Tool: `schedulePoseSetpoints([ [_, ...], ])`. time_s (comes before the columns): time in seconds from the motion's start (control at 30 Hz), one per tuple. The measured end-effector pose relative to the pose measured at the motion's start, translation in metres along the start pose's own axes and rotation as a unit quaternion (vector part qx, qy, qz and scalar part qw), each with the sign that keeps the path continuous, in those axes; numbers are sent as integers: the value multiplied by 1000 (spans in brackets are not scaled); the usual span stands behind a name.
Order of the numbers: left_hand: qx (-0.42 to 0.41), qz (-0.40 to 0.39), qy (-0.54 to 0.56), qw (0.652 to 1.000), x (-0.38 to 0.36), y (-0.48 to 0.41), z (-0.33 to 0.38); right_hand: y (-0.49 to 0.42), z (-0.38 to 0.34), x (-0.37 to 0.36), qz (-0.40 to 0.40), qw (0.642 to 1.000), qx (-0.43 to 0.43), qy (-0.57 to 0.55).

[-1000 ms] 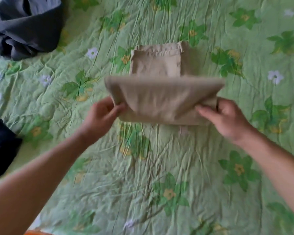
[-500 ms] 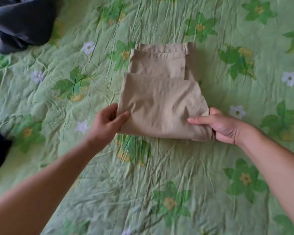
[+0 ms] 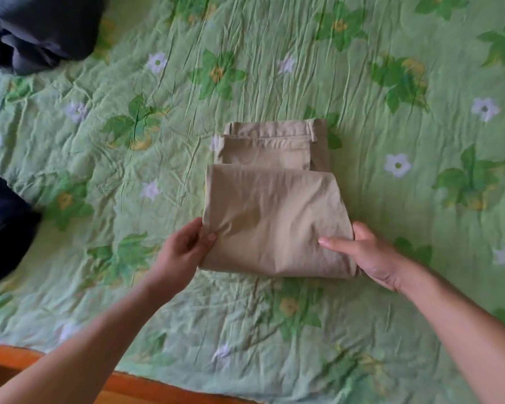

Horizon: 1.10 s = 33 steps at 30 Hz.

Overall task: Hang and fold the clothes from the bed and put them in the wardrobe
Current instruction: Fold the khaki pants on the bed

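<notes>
Head: one folded garment (image 3: 271,217) (two hands (image 3: 181,252) (image 3: 370,258))

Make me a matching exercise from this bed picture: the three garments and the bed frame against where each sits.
Things: 1 beige trousers; 2 grey garment; 3 dark navy garment; 4 orange wooden frame.
Places: A bottom left edge; B centre of view; C top left corner; D left edge, midway up.
Pairs: 1-B; 2-C; 3-D; 4-A.
</notes>
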<state>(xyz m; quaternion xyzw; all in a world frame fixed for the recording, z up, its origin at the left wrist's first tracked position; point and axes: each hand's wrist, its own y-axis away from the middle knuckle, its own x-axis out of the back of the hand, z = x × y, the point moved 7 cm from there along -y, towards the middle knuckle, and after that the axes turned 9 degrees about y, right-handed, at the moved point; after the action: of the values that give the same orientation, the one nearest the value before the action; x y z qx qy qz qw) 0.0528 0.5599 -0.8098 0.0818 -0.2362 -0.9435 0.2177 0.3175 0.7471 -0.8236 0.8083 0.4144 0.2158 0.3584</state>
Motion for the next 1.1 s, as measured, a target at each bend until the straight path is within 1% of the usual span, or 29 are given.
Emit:
schedulePoseSetpoints([
  [0.1, -30, 2, 33, 999, 2, -20, 42, -2, -50, 17, -3, 996, 86, -26],
  [0.13, -37, 7, 19, 999, 3, -31, 53, -9, -62, 25, 10, 994, 100, -28],
  [0.2, -49, 40, -75, 995, 6, -56, 66, -31, -80, 38, 57, 991, 119, -23],
  [0.27, -34, 82, -157, 984, 9, -82, 63, -56, -86, 45, 121, 985, 117, 37],
  [0.33, 16, 107, -201, 974, 9, -101, 47, -76, -80, 44, 176, 966, 67, 177],
  [0.37, 41, 122, -215, 968, 8, -105, 39, -80, -74, 41, 199, 947, 34, 250],
  [0.4, 56, 142, -226, 962, 8, -105, 34, -78, -68, 37, 225, 927, 14, 300],
  [0.43, 53, 165, -235, 956, 8, -100, 32, -69, -66, 32, 262, 903, 19, 340],
  [0.47, 26, 186, -252, 949, 6, -91, 33, -56, -70, 26, 313, 868, 54, 383],
  [0.5, -31, 196, -289, 937, 2, -80, 37, -42, -75, 16, 358, 818, 109, 437],
  [0.53, -96, 185, -351, 913, -7, -67, 41, -30, -78, 3, 383, 767, 169, 486],
  [0.57, -150, 159, -428, 877, -18, -56, 42, -24, -78, -12, 376, 732, 218, 526],
  [0.6, -188, 123, -492, 841, -28, -49, 36, -24, -72, -27, 342, 712, 242, 563],
  [0.63, -203, 84, -543, 811, -36, -46, 25, -28, -63, -38, 303, 703, 247, 595],
  [0.67, -196, 53, -576, 792, -40, -47, 11, -34, -52, -47, 268, 695, 241, 622],
  [0.73, -143, 11, -606, 782, -41, -56, -12, -48, -33, -56, 210, 688, 204, 665],
  [0.8, -112, 0, -619, 778, -40, -63, -22, -58, -24, -58, 188, 695, 173, 672],
  [0.87, -120, 13, -618, 777, -40, -65, -17, -57, -34, -58, 211, 709, 188, 647],
  [0.9, -140, 23, -614, 777, -40, -66, -8, -54, -47, -57, 237, 712, 225, 621],
  [0.97, -212, 58, -601, 769, -37, -82, 22, -54, -83, -49, 309, 692, 301, 579],
  [1.0, -243, 77, -594, 763, -36, -98, 40, -62, -102, -41, 335, 679, 310, 575],
  [1.03, -259, 88, -597, 754, -37, -118, 57, -75, -121, -33, 350, 668, 304, 582],
  [1.07, -258, 87, -607, 747, -39, -140, 70, -91, -138, -25, 350, 664, 282, 597],
  [1.1, -239, 73, -622, 742, -42, -163, 77, -110, -150, -18, 334, 667, 250, 617],
])
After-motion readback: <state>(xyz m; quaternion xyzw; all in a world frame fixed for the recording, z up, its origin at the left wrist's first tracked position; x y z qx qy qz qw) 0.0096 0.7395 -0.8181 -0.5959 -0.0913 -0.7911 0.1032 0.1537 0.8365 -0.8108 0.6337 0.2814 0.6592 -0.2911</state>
